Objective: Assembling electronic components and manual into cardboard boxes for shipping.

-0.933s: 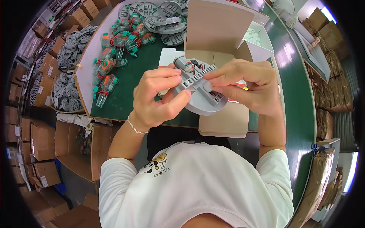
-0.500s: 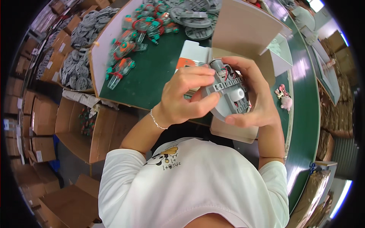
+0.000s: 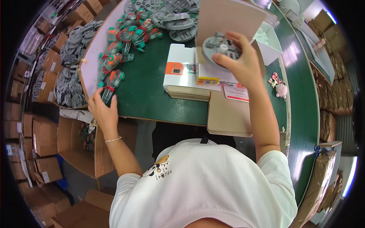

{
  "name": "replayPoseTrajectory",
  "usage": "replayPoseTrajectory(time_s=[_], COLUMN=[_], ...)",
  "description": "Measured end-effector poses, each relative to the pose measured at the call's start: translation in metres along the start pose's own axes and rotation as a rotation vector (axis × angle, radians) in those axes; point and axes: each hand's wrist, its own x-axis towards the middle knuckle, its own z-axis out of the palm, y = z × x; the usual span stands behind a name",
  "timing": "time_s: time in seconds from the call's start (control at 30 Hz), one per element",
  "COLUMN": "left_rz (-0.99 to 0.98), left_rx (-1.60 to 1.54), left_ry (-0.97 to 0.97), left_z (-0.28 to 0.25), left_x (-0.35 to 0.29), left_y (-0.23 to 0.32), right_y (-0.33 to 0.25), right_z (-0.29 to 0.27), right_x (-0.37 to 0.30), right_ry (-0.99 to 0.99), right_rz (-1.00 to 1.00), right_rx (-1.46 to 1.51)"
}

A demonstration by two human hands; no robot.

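Observation:
My right hand (image 3: 247,64) holds a round grey plastic base (image 3: 213,47) by its near right edge, thumb on its face. A white round knob and some small parts sit on the base. It is above a yellow-edged box (image 3: 207,74) and in front of an upright cardboard flap (image 3: 228,19). At the left, my left hand (image 3: 104,114) has thumb and fingers on either side of the clear end of a plastic piece (image 3: 113,79) with teal and orange parts and a red band. That piece lies nearest me among several like it (image 3: 131,36).
Grey round bases (image 3: 178,24) are piled at the back. White-and-orange flat boxes (image 3: 176,57) are stacked mid-table, beside a brown card sheet (image 3: 230,114). A white bin (image 3: 268,41) and a pink plush charm (image 3: 280,90) stand right. Open cartons (image 3: 78,144) line the left.
My left hand has let go of the grey base and moved left to a clear plastic piece. My right hand has carried the base farther from me. The view has shifted slightly.

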Motion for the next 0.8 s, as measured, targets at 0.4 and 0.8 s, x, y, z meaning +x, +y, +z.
replayPoseTrajectory(time_s=[0.4,0.8], left_rz=[-0.064,0.786], left_rx=[-0.685,-1.068], left_ry=[0.132,0.136], left_z=[-0.008,0.029], left_x=[-0.014,0.011], left_y=[0.026,0.289], right_y=[0.047,0.054], right_z=[0.018,-0.051], right_x=[0.005,-0.052], right_ry=[-0.321,0.533], right_rz=[0.012,-0.157], right_rx=[-0.318,0.050])
